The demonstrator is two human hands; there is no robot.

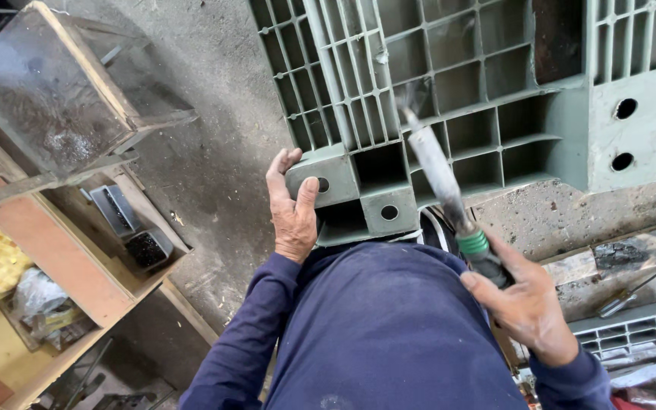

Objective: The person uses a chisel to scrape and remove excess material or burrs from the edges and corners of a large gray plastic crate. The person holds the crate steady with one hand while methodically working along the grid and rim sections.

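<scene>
A grey-green plastic pallet [487, 83], a grid of ribbed cells, lies upside down on the concrete floor in front of me. My left hand [291, 206] grips its near left corner block, thumb on top by a round hole. My right hand [521, 300] is closed around the dark handle of a long tool [438, 163] with a green collar. The tool's pale shaft slants up and left, and its tip rests in a pallet cell, where a wisp of smoke rises. My dark blue shirt fills the lower middle of the view.
A wooden shelf unit [62, 258] with a metal bin [47, 91], small dark trays and bags stands at the left. A broken pallet piece [624, 330] and a screwdriver [635, 288] lie on the floor at the lower right. Dirty concrete lies between the shelf and pallet.
</scene>
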